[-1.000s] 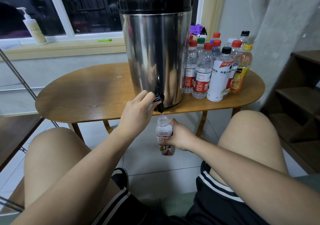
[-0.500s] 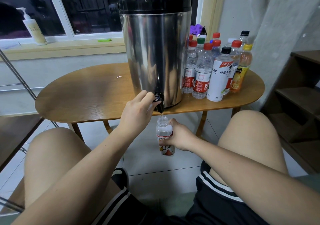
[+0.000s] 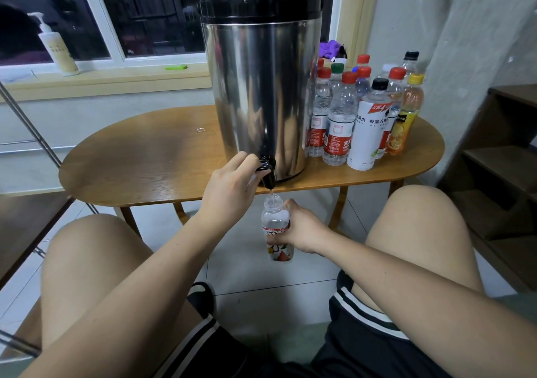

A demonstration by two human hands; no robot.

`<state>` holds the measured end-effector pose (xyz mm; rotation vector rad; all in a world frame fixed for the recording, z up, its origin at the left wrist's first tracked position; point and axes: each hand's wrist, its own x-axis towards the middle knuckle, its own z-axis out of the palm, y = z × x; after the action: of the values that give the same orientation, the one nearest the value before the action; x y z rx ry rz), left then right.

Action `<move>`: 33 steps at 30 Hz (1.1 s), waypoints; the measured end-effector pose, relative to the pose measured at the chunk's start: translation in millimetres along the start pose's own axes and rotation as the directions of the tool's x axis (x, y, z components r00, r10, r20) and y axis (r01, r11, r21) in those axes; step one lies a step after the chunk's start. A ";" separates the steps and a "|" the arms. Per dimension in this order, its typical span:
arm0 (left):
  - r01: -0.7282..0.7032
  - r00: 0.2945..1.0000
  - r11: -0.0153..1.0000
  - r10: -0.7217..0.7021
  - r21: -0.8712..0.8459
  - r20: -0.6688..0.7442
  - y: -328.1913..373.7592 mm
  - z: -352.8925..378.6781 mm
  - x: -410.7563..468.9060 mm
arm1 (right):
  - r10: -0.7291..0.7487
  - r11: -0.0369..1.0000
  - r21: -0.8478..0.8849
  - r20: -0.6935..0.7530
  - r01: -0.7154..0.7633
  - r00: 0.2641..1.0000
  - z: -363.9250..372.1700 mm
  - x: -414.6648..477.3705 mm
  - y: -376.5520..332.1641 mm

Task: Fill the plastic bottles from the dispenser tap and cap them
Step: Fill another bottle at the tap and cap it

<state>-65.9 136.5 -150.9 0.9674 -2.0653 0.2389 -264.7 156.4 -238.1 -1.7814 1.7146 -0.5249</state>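
We count one dispenser [image 3: 258, 87], steel with a black lid, standing on the table [image 3: 145, 157] near its front edge, and one black tap [image 3: 267, 171] at its base. Our left hand [image 3: 229, 188] has its fingers curled on the tap's lever. Our right hand [image 3: 302, 228] is wrapped round one open bottle [image 3: 274, 218], held upright below the table edge with its mouth just under the spout; a thin stream runs into it. To the right of the dispenser stands a cluster of capped bottles [image 3: 340, 127]: we make out at least ten, with some hidden behind others. Of the caps, at least six are red, two black, one green and one yellow. The table is one oval wooden top on wooden legs over a pale tiled floor [image 3: 255, 276]. Behind it a dark window [image 3: 145, 8] has a sill carrying one pump bottle [image 3: 58, 49] and one small green item [image 3: 176, 67]. Dark wooden shelves [image 3: 505, 159] stand at the right, beside a grey wall
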 end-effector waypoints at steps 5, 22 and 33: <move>-0.004 1.000 1.000 0.004 0.002 -0.014 -0.6 0.9 -0.2 | -0.008 1.000 0.002 -0.004 0.008 1.000 0.0 -0.1 0.3; -0.002 1.000 1.000 0.002 0.011 -0.015 1.5 -1.1 0.3 | -0.004 1.000 -0.024 0.003 0.004 1.000 0.2 1.0 0.9; 0.009 1.000 1.000 -0.009 0.007 0.005 -1.0 1.0 -0.6 | -0.003 1.000 -0.022 0.002 0.003 1.000 1.7 1.8 1.4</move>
<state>-65.5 135.6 -152.2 0.9820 -2.0657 0.2394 -264.5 154.9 -240.5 -1.7998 1.7229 -0.5073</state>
